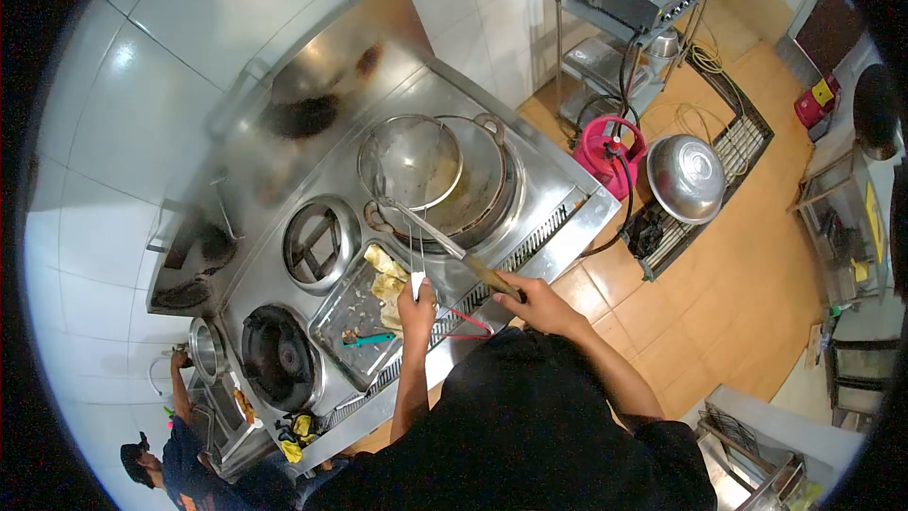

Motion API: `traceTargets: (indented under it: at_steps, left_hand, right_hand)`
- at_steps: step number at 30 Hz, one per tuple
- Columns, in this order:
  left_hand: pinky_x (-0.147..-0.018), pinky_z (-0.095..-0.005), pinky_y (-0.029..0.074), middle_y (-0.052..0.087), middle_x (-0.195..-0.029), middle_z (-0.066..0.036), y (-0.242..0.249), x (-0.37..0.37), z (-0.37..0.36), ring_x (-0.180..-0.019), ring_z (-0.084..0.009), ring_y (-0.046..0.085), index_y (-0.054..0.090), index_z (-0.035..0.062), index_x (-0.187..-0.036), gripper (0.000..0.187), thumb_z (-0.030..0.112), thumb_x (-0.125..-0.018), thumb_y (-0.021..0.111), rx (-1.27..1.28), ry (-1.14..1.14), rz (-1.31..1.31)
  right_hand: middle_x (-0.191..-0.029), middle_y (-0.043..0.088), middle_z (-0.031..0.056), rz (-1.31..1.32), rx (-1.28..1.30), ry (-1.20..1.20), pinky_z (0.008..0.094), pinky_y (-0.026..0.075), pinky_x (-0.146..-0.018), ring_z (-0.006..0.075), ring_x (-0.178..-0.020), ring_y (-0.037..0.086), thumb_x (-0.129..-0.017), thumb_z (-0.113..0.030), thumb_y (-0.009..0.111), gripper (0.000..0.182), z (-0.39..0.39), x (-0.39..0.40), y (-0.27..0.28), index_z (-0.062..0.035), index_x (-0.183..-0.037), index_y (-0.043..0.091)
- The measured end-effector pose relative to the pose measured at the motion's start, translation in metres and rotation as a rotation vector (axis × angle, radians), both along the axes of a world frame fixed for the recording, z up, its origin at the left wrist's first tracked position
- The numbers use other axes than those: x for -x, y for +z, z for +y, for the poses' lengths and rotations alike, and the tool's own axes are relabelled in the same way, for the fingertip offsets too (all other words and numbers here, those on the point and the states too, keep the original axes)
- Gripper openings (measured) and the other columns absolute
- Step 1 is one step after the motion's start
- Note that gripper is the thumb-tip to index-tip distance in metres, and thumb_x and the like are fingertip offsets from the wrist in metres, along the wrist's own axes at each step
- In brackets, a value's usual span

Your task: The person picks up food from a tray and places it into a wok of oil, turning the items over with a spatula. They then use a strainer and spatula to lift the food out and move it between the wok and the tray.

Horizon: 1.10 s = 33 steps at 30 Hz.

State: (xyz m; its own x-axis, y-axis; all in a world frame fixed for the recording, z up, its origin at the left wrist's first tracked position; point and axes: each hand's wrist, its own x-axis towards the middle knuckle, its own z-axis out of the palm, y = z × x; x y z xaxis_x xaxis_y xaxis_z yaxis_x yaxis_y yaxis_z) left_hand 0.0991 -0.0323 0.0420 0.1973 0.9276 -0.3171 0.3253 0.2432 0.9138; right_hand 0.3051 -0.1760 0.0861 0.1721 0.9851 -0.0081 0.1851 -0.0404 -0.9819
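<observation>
White tiled wall [170,57] fills my upper left; orange floor [747,255] at right, metal rack [624,38] at top.

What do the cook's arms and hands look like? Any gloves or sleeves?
No gloves: both the left hand and the right hand are bare. The forearms are bare too, with no watch or bracelet that I can make out. The person wears a black top; on the right arm its sleeve reaches only to about the elbow.

Strainer [412,163] in wok [473,180]; tray [352,322] left of wok.
</observation>
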Motion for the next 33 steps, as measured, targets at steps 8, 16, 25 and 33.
traceTargets:
  at_steps: [8,16,25,33]
  left_hand:
    - [-0.051,-0.0331,0.04,0.055,-0.06,-0.008,0.018,0.006,-0.012,-0.052,-0.0161,0.05,0.057,-0.0007,-0.082,0.023,0.019,-0.093,0.055,-0.272,-0.045,0.168]
    - [-0.056,-0.0413,0.043,0.057,-0.062,-0.016,0.003,0.022,-0.006,-0.054,-0.029,0.054,0.06,-0.0019,-0.093,0.028,0.026,-0.093,0.056,-0.269,-0.094,0.239]
    - [-0.038,-0.0247,0.029,0.046,-0.057,0.002,0.001,0.026,0.011,-0.043,-0.0062,0.038,0.054,0.0059,-0.087,0.019,0.023,-0.096,0.054,0.114,-0.001,-0.152]
    - [-0.034,-0.0248,0.023,0.04,-0.054,0.004,0.007,0.033,0.022,-0.038,-0.0055,0.033,0.048,0.0086,-0.083,0.02,0.022,-0.098,0.052,0.172,0.0,-0.192]
  right_hand:
    - [-0.112,0.064,0.0225,0.09,0.174,-0.014,0.0336,0.046,-0.089,0.0203,-0.101,0.062,-0.092,-0.017,0.061,0.045,-0.006,0.016,0.018,0.0013,-0.131,0.049]
    - [-0.124,0.06,0.019,0.201,0.17,-0.153,0.0306,0.039,-0.101,0.0205,-0.116,0.053,-0.092,-0.018,0.061,0.049,0.002,0.046,0.007,0.0036,-0.133,0.046]
    - [-0.116,0.062,0.0083,0.464,0.336,-0.182,0.0283,0.048,-0.083,0.0142,-0.095,0.058,-0.092,-0.022,0.063,0.05,0.016,0.08,0.003,-0.0035,-0.136,0.047]
    - [-0.056,0.049,-0.0063,0.783,0.237,-0.169,0.0215,0.033,-0.039,0.0048,-0.044,0.042,-0.093,-0.021,0.061,0.049,0.029,0.094,0.0,-0.0082,-0.138,0.046]
